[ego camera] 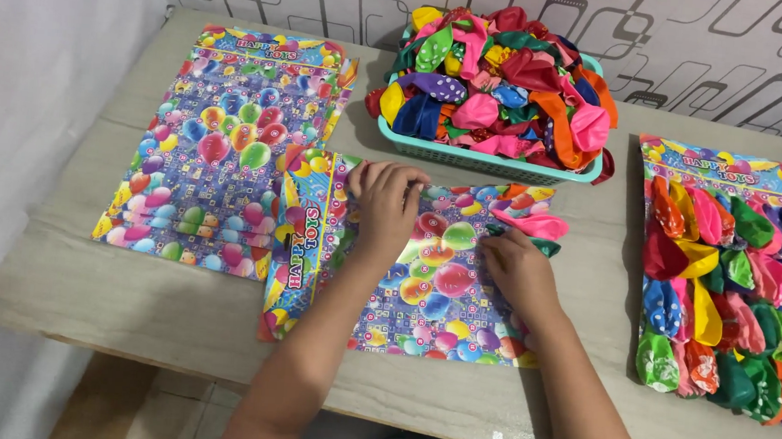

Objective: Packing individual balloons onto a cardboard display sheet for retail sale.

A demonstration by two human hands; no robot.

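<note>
1. Balloon card [423, 286] is lying flat near the table's [128, 302] front edge, its long axis running left to right.
2. Left hand [385, 203] is pressing palm-down on its upper left part, fingers spread, grasping nothing.
3. Right hand [518, 267] is pinching at its right side, just below a pink balloon [530, 224] at the card's upper right corner.
4. Basket [487, 162] of balloons is sitting behind.

2 bare forearms — no sleeves, rings, watch; left hand [386, 201], right hand [518, 270].

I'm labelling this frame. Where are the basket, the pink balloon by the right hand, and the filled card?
basket [469, 158], head view, front rim
pink balloon [530, 224], head view, body
filled card [716, 169], head view, top header
</note>
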